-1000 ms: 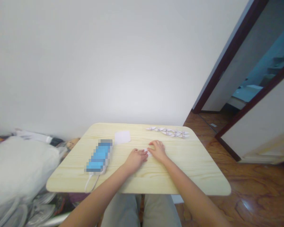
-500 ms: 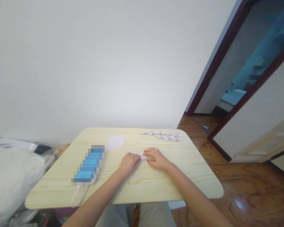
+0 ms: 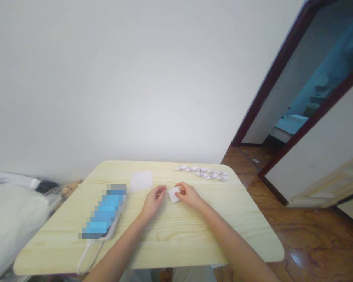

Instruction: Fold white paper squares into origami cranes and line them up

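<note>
A small folded square of white paper (image 3: pixel 173 194) is turned with one corner toward me, just over the table or on it; I cannot tell which. My right hand (image 3: pixel 188 194) pinches its right side between thumb and fingers. To its left, my left hand (image 3: pixel 155 201) has loosely curled fingers, apart from the paper and with nothing visible in them. Behind my left hand lies a flat white paper sheet (image 3: pixel 141 181). Several small folded white paper pieces, perhaps cranes (image 3: pixel 202 172), stand in rows at the table's back right.
On the left of the pale wooden table (image 3: pixel 164 243) lies a phone (image 3: pixel 104 213) with a blurred screen and a white cable (image 3: pixel 86 256). A white wall (image 3: pixel 153 78) rises behind the table. Bedding (image 3: pixel 14 219) is at left, a doorway (image 3: pixel 282 98) at right.
My left hand has come away from the folded paper and moved left. The paper, held by my right hand, now shows its square face. The view has shifted slightly.
</note>
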Motion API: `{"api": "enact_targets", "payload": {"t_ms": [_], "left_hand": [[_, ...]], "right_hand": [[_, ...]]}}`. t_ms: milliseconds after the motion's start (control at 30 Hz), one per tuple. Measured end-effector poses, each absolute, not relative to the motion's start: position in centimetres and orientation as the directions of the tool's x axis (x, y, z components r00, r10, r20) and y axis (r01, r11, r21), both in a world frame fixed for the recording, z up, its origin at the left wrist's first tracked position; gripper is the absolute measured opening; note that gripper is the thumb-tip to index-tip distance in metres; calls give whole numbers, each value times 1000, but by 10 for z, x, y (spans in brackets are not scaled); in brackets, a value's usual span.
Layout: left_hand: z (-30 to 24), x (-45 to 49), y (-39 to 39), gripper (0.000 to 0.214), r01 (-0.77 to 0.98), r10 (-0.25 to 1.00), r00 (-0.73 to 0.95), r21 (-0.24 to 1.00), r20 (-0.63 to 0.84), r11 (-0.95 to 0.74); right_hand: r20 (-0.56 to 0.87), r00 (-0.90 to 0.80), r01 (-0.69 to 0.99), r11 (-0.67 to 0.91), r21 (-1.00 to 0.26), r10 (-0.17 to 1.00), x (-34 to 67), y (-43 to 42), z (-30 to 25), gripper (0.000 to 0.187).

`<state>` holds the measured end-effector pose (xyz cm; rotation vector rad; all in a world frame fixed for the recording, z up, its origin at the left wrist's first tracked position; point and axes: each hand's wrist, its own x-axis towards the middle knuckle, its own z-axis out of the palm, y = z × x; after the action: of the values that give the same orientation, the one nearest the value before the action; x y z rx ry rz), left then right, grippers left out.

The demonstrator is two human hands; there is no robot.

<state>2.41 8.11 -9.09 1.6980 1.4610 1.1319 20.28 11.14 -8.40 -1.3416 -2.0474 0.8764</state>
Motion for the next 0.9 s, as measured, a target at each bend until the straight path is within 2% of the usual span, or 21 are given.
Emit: {"api": "enact_targets", "payload": {"t_ms": [67,133,200,300,400,600,733,900], "left_hand": [[-93,26,74,27,587,944,62,753,324,-297],[-94,30,65,25,679,895,246,594,372,-433],[-93,34,58,28,735,859,378,451,346,-506],[-91,40,54,34,792,852,433,328,294,-516],[-90,43,54,34,816,860,429,290,274,-500],[-95,40,53,32,831,860,414,262,297,-491],[-97,38,54,34,826,864,416,280,284,-489],[-97,38,55,35,819,878,401,326,261,-472]], "right_hand": [[99,-343,674,318,-666,934,202,111,-82,28],[134,-347,737,358,-573,928,203,109,-80,28],[173,-362,761,397,-512,916,204,108,-78,26],[216,-364,764,423,-487,906,206,108,-79,28],[221,-350,752,414,-513,910,210,112,-83,31],[209,-304,707,367,-605,929,212,118,-90,7],[176,-307,649,341,-680,935,212,117,-93,20],[261,-417,632,484,-605,871,216,112,-91,11]]}}
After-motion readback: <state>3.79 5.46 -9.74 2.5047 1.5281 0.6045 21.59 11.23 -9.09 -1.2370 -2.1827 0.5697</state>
